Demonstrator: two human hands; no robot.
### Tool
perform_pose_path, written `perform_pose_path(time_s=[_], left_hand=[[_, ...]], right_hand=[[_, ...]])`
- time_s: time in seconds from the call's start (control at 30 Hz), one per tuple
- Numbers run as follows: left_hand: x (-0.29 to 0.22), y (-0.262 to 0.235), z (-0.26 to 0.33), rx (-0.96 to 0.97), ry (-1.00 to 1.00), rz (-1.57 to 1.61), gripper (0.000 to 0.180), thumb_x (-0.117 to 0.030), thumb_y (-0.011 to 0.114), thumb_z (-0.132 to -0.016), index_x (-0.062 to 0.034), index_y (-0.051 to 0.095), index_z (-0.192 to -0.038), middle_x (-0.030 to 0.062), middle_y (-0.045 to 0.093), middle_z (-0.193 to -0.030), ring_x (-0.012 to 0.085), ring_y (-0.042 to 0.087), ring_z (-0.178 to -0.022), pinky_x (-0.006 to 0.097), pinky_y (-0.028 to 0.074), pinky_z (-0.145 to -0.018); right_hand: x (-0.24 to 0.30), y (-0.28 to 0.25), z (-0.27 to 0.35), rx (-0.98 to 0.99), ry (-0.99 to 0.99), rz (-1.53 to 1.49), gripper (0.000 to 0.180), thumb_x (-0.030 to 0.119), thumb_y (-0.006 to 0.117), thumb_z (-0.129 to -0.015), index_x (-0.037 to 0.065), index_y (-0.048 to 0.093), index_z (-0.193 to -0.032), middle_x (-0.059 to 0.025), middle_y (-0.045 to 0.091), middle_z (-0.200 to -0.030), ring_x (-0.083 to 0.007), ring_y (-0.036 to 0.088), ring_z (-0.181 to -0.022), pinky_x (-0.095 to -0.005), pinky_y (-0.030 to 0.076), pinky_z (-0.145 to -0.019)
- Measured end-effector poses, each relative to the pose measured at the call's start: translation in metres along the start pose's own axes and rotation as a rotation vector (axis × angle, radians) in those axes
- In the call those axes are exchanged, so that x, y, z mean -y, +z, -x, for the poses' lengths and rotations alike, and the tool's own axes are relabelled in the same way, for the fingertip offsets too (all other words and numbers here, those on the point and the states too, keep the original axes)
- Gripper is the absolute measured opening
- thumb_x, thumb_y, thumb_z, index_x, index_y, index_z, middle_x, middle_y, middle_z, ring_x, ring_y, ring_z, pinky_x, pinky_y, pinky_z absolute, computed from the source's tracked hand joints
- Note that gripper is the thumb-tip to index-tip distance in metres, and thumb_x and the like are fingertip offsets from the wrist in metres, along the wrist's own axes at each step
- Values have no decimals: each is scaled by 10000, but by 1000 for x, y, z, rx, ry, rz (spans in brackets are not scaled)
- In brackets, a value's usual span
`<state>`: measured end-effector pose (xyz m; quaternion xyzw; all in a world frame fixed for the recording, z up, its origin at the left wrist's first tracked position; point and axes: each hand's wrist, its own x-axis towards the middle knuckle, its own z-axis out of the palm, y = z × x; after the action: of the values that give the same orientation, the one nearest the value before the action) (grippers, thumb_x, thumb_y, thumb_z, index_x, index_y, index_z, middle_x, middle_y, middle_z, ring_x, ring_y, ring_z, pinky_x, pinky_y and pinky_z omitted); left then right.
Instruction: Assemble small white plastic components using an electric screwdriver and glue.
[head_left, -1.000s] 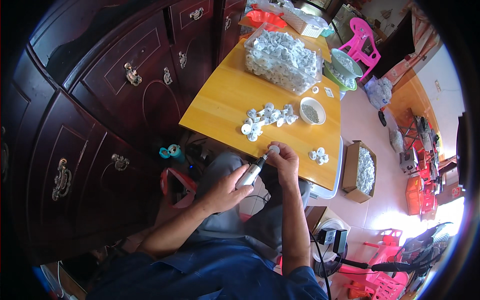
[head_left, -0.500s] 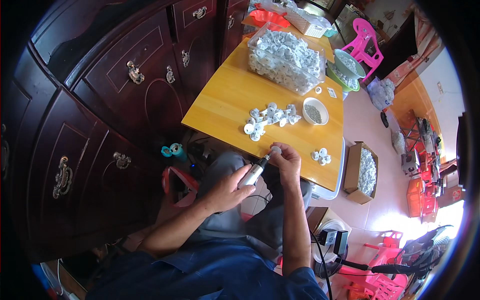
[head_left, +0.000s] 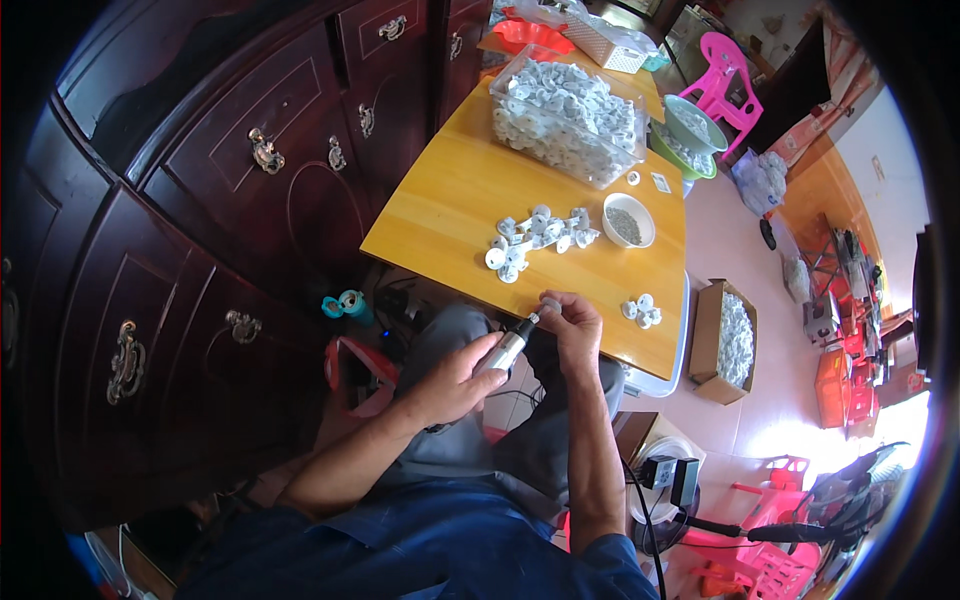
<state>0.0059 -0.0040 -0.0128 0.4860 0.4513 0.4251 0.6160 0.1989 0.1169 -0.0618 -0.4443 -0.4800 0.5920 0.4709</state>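
A dark cabinet (head_left: 205, 265) and pink chair (head_left: 742, 116) stand apart.

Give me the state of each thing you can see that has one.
Right hand: pinching a small white piece
Left hand: closed around the silver tool
Silver tool: held, tip end toward the small white piece
Clear bin: lidless, heaped with white pieces
White bowl: uncovered, partly filled with grey bits
Cardboard box: open, filled with white items
Dark cabinet: visible fronts shut

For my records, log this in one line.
left hand: grips tool | right hand: pinches white part | table: bowl, bin
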Motion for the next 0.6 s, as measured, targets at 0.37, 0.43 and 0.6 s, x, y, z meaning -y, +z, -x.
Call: perform_pose_path(time_s=[0.37, 0.43, 0.6], left_hand=[[-6, 1, 2, 60, -41, 37, 515, -130, 550, -949, -3, 394, -1423, 46, 590, -886, 68, 527, -572, 231, 452, -508], [-9, 0, 1, 86, -55, 41, 517, -150, 543, -962, -10, 384, -1434, 51, 590, -900, 71, 534, -582, 230, 456, -507], [-22, -4, 1, 284, -193, 334, 574, -306, 542, -987, -58, 359, -1470, 76, 577, -929, 94, 555, -603, 228, 473, -508]], right_hand=[[4, 3, 11, -82, -4, -20, 210, -50, 686, -843, -47, 672, -1053, -86, 711, -941, -123, 666, -813, -245, 543, -751], [6, 1, 14, -97, -2, -45, 207, -48, 684, -849, -47, 672, -1056, -89, 712, -943, -120, 664, -812, -241, 538, -749], [16, -2, 25, -164, -108, -43, 205, -42, 677, -865, -36, 676, -1070, -63, 705, -938, -91, 644, -811, -223, 512, -757]])
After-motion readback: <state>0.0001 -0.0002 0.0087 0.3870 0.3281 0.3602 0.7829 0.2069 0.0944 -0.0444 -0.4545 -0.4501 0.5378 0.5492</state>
